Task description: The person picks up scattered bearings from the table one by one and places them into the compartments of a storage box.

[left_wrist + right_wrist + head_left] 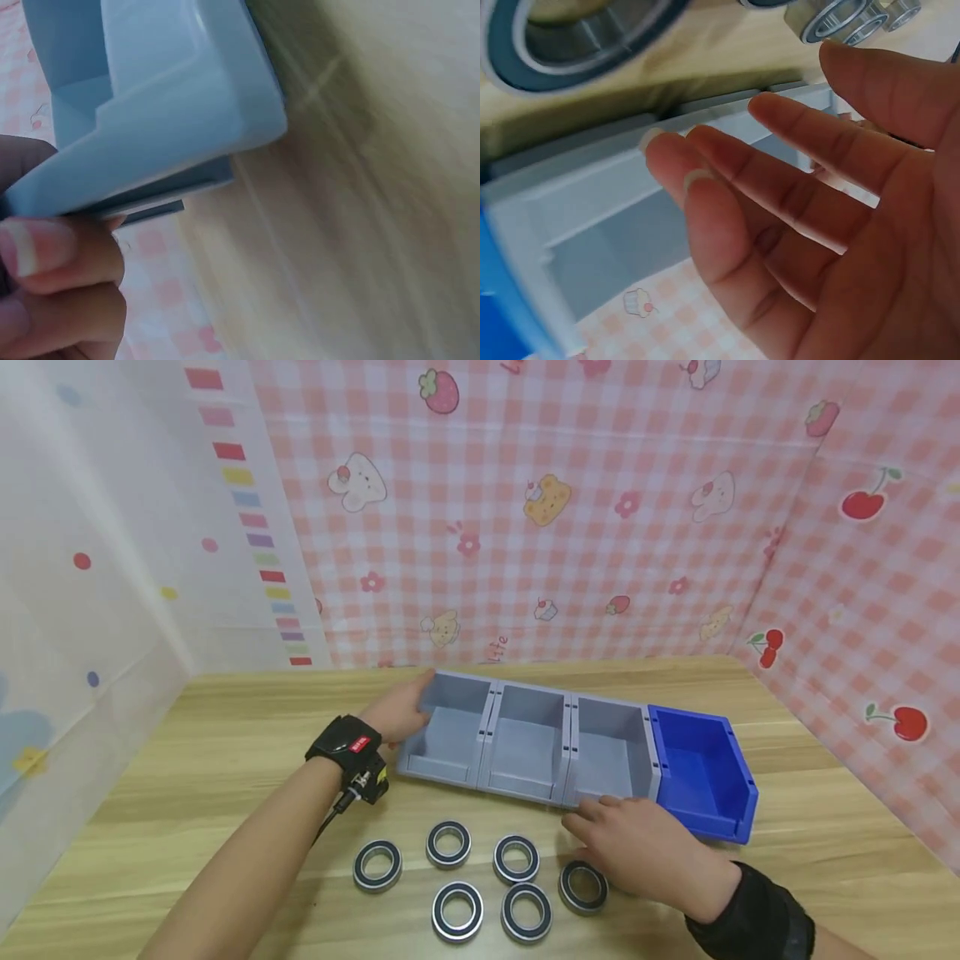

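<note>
Three grey storage bins [525, 745] and one blue bin [693, 768] stand joined in a row. At the left end, my left hand [399, 714] grips the side wall of the outermost grey bin; the left wrist view has its fingers [67, 255] curled at that edge. My right hand [637, 847] is in front of the third grey bin, beside the rightmost ball bearing [564, 887]. In the right wrist view its fingers [720, 225] are loosely bent and hold nothing, apart from the large, close bearing [502, 49].
Several more bearings lie in front of the bins, among them one at the far left [358, 868] and one at the front [438, 917]. Patterned cloth [495, 552] hangs behind the wooden table [247, 727] and on both sides.
</note>
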`<act>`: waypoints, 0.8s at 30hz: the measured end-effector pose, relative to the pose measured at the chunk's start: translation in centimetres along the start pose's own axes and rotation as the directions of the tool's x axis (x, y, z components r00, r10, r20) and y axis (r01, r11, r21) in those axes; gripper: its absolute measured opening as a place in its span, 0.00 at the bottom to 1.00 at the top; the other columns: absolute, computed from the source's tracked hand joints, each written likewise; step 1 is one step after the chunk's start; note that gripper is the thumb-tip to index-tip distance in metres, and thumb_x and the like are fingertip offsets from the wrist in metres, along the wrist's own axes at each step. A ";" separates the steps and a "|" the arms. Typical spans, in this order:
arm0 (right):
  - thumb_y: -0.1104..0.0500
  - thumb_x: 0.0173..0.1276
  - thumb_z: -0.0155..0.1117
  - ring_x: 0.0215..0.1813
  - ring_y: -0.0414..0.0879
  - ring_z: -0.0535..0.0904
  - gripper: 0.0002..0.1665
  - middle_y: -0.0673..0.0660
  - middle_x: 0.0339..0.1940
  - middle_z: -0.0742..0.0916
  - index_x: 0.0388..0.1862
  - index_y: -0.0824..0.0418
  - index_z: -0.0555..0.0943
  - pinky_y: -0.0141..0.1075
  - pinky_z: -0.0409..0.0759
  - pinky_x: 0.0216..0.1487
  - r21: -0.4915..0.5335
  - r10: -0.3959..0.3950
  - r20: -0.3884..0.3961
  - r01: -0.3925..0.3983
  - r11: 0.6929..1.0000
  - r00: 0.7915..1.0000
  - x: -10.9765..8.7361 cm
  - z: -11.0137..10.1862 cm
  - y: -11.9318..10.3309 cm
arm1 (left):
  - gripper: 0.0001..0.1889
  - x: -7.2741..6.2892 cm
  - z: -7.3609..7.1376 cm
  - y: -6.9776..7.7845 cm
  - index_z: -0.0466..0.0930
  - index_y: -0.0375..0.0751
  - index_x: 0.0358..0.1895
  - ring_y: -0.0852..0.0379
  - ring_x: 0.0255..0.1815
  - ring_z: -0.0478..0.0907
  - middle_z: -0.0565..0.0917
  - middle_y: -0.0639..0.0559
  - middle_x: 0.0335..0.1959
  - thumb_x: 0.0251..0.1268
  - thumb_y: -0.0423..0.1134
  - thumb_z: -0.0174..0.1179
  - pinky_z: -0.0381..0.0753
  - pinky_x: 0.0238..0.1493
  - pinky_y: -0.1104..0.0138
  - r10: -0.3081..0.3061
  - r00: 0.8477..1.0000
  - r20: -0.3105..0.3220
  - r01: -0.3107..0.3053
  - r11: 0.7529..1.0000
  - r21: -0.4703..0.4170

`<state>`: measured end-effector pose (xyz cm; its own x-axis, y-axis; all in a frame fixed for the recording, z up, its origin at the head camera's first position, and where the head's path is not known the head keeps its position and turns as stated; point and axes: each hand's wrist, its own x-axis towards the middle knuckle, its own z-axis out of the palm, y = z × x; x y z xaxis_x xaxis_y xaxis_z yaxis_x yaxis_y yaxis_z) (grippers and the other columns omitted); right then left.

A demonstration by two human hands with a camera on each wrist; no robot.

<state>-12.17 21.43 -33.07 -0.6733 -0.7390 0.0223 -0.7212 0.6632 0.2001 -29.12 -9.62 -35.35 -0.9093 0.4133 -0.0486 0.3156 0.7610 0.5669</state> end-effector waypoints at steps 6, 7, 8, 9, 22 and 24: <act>0.50 0.64 0.66 0.30 0.40 0.75 0.18 0.49 0.32 0.79 0.49 0.56 0.82 0.32 0.74 0.25 0.095 0.066 0.037 -0.069 0.993 0.997 -0.5 0.8 -0.1 | 0.38 -1.7 -0.3 -1.8 0.47 0.34 0.75 0.55 0.17 0.66 0.67 0.33 0.65 0.62 0.31 0.53 0.68 0.21 0.63 0.006 0.990 -0.141 -0.001 0.999 0.034; 0.50 0.63 0.66 0.29 0.40 0.74 0.17 0.49 0.31 0.79 0.48 0.56 0.81 0.32 0.74 0.24 0.105 0.073 0.038 -0.077 0.992 0.997 -0.5 0.9 -0.2 | 0.37 -2.1 -0.3 -2.1 0.49 0.33 0.75 0.54 0.21 0.68 0.68 0.33 0.65 0.62 0.31 0.53 0.67 0.25 0.62 0.013 0.986 -0.166 -0.005 0.999 0.048; 0.51 0.63 0.67 0.29 0.40 0.74 0.16 0.48 0.31 0.78 0.48 0.56 0.81 0.32 0.73 0.24 0.115 0.081 0.037 -0.085 0.990 0.996 -0.6 1.1 -0.2 | 0.37 -2.5 -0.3 -2.3 0.50 0.33 0.74 0.53 0.24 0.69 0.69 0.33 0.64 0.61 0.31 0.53 0.68 0.28 0.62 0.011 0.983 -0.185 0.000 0.998 0.057; 0.52 0.63 0.67 0.28 0.40 0.73 0.15 0.48 0.30 0.78 0.47 0.56 0.81 0.32 0.73 0.23 0.123 0.089 0.036 -0.093 0.988 0.995 -0.6 1.3 -0.2 | 0.37 -2.9 -0.4 -2.5 0.50 0.33 0.74 0.51 0.25 0.69 0.73 0.31 0.59 0.62 0.32 0.53 0.67 0.28 0.61 0.000 0.981 -0.196 0.012 0.998 0.059; 0.53 0.61 0.69 0.27 0.38 0.72 0.09 0.45 0.28 0.78 0.37 0.55 0.81 0.35 0.76 0.28 0.232 0.150 0.055 -0.159 0.960 0.987 -0.7 0.7 1.3 | 0.37 -7.9 -1.2 -4.4 0.50 0.37 0.75 0.47 0.31 0.72 0.64 0.30 0.67 0.62 0.31 0.52 0.66 0.26 0.60 -0.135 0.952 -0.275 0.123 0.991 -0.059; 0.53 0.60 0.70 0.28 0.37 0.73 0.11 0.45 0.29 0.79 0.39 0.56 0.82 0.35 0.77 0.29 0.243 0.150 0.066 -0.161 0.957 0.987 -0.8 0.7 1.4 | 0.37 -8.8 -1.5 -4.6 0.50 0.36 0.75 0.51 0.22 0.69 0.68 0.29 0.63 0.62 0.31 0.51 0.64 0.21 0.62 -0.146 0.951 -0.274 0.131 0.989 -0.072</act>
<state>-12.76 23.08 -33.44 -0.7828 -0.6221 -0.0123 -0.6209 0.7823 -0.0502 -23.03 -17.51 -36.35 -0.9847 0.1448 0.0969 0.1736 0.7705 0.6134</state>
